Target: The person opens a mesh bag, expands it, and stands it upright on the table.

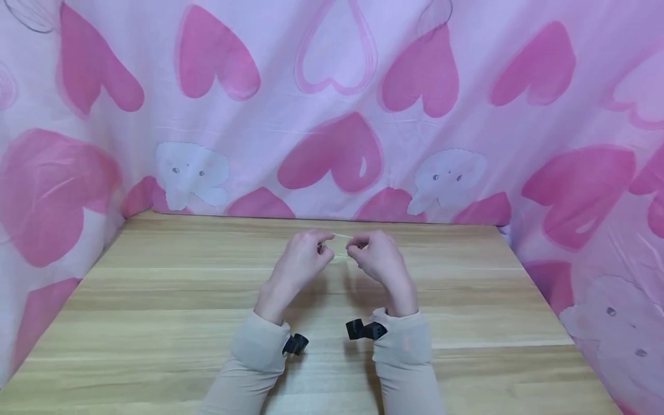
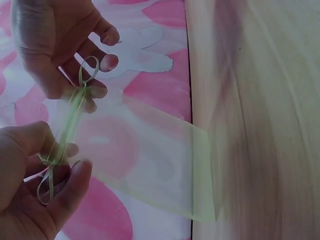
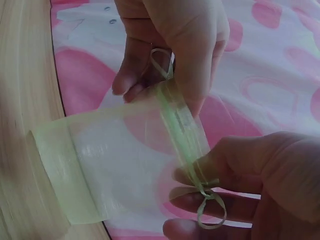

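A sheer pale green organza drawstring bag (image 2: 160,165) hangs between my two hands, mouth edge up, its body see-through and flat. My left hand (image 1: 301,256) pinches one top corner between thumb and fingers. At the opposite corner, my right hand (image 1: 381,256) pinches the edge, with its other fingers spread loosely in the left wrist view. A small ribbon loop (image 3: 201,212) sticks out by the right hand, and another ribbon loop (image 2: 50,182) by the left. The gathered top band (image 3: 175,130) is stretched between them. In the head view the bag shows only faintly.
Beneath the hands lies a wood-grain table (image 1: 155,323). Behind it and along both sides hangs a pink curtain (image 1: 332,69) printed with hearts and white animal figures. Black wrist cameras (image 1: 297,344) sit at the sleeve cuffs.
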`<state>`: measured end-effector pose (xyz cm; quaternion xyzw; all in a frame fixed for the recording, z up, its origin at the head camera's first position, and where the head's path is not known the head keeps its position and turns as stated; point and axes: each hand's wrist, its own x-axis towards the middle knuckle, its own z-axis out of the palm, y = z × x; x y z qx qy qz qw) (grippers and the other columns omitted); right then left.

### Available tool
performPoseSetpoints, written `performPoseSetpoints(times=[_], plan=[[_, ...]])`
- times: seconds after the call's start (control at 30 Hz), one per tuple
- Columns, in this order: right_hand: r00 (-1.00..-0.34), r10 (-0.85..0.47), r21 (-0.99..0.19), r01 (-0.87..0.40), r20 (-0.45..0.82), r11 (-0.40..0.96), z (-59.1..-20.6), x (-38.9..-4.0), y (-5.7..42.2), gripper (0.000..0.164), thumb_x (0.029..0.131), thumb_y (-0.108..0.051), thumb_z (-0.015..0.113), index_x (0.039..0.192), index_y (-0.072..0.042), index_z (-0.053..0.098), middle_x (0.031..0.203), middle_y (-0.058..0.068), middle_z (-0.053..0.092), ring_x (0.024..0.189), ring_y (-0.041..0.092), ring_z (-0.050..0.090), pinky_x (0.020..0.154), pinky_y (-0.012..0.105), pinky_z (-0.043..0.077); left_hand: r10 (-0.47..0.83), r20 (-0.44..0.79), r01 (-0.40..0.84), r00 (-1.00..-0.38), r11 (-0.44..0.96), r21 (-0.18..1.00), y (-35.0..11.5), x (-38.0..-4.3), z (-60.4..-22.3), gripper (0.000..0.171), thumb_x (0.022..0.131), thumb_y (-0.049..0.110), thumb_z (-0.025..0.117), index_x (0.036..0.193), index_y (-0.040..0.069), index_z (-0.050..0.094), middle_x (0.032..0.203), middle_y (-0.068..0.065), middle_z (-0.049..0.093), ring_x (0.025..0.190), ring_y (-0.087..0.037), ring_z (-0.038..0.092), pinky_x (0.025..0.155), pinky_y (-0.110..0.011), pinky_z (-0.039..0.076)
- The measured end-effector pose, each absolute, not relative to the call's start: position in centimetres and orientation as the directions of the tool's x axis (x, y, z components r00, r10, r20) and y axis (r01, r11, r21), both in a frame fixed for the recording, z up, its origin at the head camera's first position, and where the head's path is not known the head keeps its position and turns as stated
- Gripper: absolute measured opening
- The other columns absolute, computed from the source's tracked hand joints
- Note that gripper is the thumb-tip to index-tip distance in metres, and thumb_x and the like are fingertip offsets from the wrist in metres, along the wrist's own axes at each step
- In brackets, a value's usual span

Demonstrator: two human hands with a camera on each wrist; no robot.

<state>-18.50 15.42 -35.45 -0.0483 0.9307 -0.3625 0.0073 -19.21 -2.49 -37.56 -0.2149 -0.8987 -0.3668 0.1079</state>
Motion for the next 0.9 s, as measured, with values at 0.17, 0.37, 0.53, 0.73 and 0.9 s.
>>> performPoseSetpoints(times=[0.17,0.37,0.53,0.73,0.9], plan=[[-0.998,-0.066,-0.720,-0.046,0.000,0.692,-35.2,-18.2,15.9,0.016,0.090,-0.015,0.062,0.096,-0.014,0.076,0.087,0.002,0.070,0.065,0.015,0.063,0.058,0.032,0.048,0.296,0.413,0.499,-0.861,0.644,0.579,-2.2,-19.2,-37.3,0.034,0.080,-0.001,0.058,0.110,0.004,0.074,0.097,-0.006,0.069,0.062,-0.011,0.047,0.061,-0.027,0.043],[-0.993,-0.095,-0.763,-0.115,0.070,0.636,-35.0,-18.2,16.2,0.019,0.090,-0.010,0.058,0.097,-0.011,0.075,0.087,0.003,0.070,0.063,0.021,0.064,0.052,0.032,0.045,0.290,0.461,0.533,-0.838,0.611,0.585,-2.6,-19.2,-37.3,0.031,0.093,0.014,0.061,0.123,0.011,0.069,0.111,-0.002,0.063,0.073,-0.015,0.056,0.064,-0.029,0.046],[-0.984,-0.119,-0.799,-0.174,0.129,0.575,-34.8,-18.5,16.3,0.021,0.089,-0.007,0.054,0.096,-0.010,0.075,0.081,0.008,0.068,0.063,0.027,0.063,0.048,0.030,0.039,0.298,0.503,0.583,-0.811,0.473,0.661,-3.6,-19.8,-37.7,0.058,0.091,0.032,0.071,0.143,0.017,0.050,0.136,-0.005,0.048,0.096,-0.025,0.060,0.082,-0.039,0.052],[-0.972,-0.160,-0.795,-0.232,0.171,0.561,-34.5,-18.4,16.5,0.022,0.089,-0.005,0.054,0.094,-0.010,0.074,0.079,0.009,0.066,0.063,0.026,0.061,0.050,0.031,0.042,0.328,0.322,0.432,-0.888,0.359,0.827,-4.7,-20.7,-38.7,0.083,0.086,0.037,0.075,0.154,0.022,0.029,0.141,-0.002,0.050,0.116,-0.021,0.056,0.094,-0.042,0.048],[-0.961,-0.192,-0.788,-0.273,0.199,0.551,-34.5,-18.4,16.7,0.022,0.090,-0.004,0.051,0.093,-0.010,0.072,0.078,0.009,0.063,0.064,0.020,0.056,0.054,0.032,0.044,0.382,0.184,0.325,-0.906,0.347,0.880,-5.3,-20.9,-39.2,0.055,0.090,0.032,0.072,0.139,0.016,0.054,0.118,0.000,0.067,0.105,-0.016,0.063,0.089,-0.036,0.051]])
